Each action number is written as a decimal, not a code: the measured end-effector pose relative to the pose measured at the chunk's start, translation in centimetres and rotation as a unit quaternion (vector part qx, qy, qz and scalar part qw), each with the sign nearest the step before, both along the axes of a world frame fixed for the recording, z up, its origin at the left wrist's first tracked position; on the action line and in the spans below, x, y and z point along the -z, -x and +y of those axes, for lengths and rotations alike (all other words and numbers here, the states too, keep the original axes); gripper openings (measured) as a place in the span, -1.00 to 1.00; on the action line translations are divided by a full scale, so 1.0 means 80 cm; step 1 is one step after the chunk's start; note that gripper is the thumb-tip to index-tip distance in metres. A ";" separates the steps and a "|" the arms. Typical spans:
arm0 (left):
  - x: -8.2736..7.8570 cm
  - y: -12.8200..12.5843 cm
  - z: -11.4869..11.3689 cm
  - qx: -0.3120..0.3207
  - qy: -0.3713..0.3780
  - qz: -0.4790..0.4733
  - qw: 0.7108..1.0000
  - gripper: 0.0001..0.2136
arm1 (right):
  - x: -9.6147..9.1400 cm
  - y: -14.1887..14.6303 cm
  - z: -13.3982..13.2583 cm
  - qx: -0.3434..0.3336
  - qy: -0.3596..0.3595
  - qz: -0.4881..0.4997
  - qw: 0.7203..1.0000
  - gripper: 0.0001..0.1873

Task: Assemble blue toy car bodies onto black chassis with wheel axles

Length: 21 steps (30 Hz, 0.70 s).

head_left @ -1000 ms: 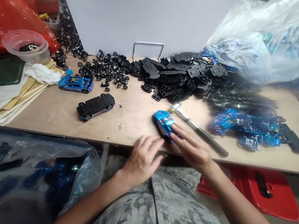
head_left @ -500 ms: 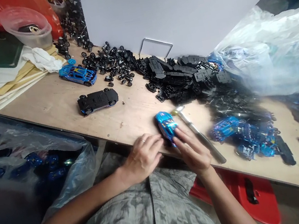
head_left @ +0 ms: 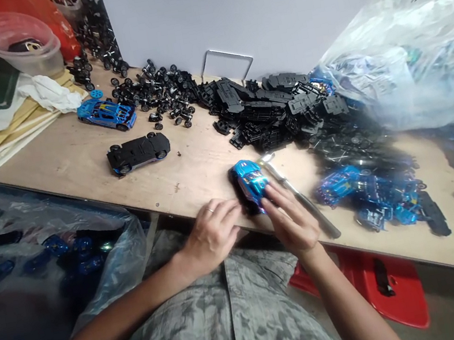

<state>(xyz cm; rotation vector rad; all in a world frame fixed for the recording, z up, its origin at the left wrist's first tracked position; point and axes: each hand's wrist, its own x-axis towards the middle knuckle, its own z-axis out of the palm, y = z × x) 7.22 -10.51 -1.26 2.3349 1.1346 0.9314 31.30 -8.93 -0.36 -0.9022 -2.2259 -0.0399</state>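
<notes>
Two-handed hold on blue toy car (head_left: 250,180), long axis diag. to bench edge (head_left: 82,198); left hand (head_left: 211,236) & right hand (head_left: 291,220) narrow.

no readable txt, nums or logos, incl. blue toy car (head_left: 250,184)

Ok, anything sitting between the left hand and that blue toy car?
Nothing visible: the left hand touches the blue toy car directly. A long metal blade lies on the car's other side, by the right hand.
</notes>
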 end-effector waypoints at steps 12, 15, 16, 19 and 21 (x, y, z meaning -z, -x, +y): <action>0.001 -0.001 0.000 -0.005 -0.006 0.003 1.000 -0.65 | 0.007 -0.005 0.000 -0.029 0.015 -0.030 0.999 -0.33; 0.000 -0.001 0.000 -0.004 -0.004 0.003 1.000 -0.66 | 0.005 -0.004 0.001 -0.028 0.016 -0.034 0.999 -0.32; 0.000 -0.001 0.000 -0.005 -0.004 0.001 1.000 -0.66 | 0.003 -0.004 0.001 -0.027 0.017 -0.035 0.999 -0.31; -0.001 -0.001 0.000 -0.010 0.005 -0.001 1.000 -0.66 | 0.000 -0.003 0.001 -0.022 0.015 -0.045 0.999 -0.31; -0.001 -0.001 0.000 -0.010 0.011 -0.001 1.000 -0.65 | -0.002 -0.002 0.001 -0.018 0.011 -0.058 0.998 -0.33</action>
